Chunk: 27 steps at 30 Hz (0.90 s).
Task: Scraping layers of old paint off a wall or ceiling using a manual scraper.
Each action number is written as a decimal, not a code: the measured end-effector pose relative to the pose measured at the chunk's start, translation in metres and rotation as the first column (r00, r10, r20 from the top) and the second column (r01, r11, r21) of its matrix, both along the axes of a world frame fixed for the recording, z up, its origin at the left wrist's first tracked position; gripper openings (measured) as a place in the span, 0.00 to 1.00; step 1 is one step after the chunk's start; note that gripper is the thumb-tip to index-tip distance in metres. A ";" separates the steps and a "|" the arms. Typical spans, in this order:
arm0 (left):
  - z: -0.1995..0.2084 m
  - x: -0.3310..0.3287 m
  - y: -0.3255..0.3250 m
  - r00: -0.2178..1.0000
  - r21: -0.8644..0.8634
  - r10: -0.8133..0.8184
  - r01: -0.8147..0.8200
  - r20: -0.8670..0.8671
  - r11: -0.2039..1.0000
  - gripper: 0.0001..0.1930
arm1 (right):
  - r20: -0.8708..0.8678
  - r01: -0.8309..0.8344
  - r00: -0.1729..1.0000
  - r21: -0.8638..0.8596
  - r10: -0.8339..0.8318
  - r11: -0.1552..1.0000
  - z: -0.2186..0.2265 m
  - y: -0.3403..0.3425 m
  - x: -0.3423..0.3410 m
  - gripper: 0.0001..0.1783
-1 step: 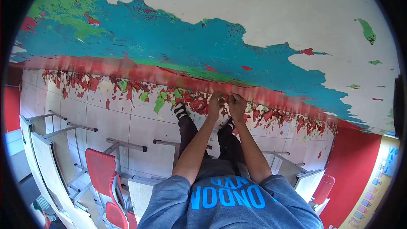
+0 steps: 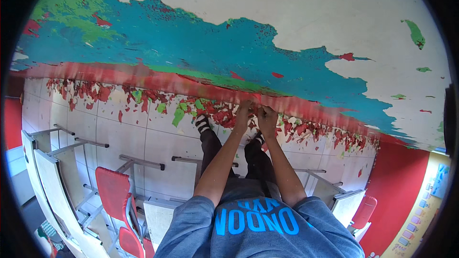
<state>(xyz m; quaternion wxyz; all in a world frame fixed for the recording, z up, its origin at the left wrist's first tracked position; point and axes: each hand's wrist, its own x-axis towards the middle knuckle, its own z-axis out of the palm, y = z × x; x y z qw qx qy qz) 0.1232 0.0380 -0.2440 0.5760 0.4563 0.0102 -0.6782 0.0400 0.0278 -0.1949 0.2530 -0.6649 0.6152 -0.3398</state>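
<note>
In front of me is a wall with peeling paint, its blue-green patch (image 2: 191,52) spreading below bare whitish areas. Along the lower wall runs a band of red paint (image 2: 158,78), lifted and ragged in places. My left hand (image 2: 245,110) and my right hand (image 2: 267,118) are close together at this band, fingers bent and closed at a brighter red piece (image 2: 257,97) of peeling paint. The fingertips are partly hidden, so their exact grip on it is hard to see. Both forearms reach forward over my legs.
Red, green and white paint flakes (image 2: 179,113) litter the tiled floor (image 2: 124,129) along the wall's foot. My feet stand among them. Behind lie tipped desks (image 2: 55,176) with metal legs and red chairs (image 2: 114,192). A red wall (image 2: 397,186) rises at right.
The view shifts very slightly. My left hand's fingers turn a little at the red band; my right hand stays almost in place.
</note>
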 end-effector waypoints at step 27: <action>-0.066 -0.002 0.067 0.726 0.064 -0.429 0.472 0.538 0.879 0.12 | 0.320 -0.097 0.941 0.572 -0.112 0.815 0.006 -0.033 -0.022 0.13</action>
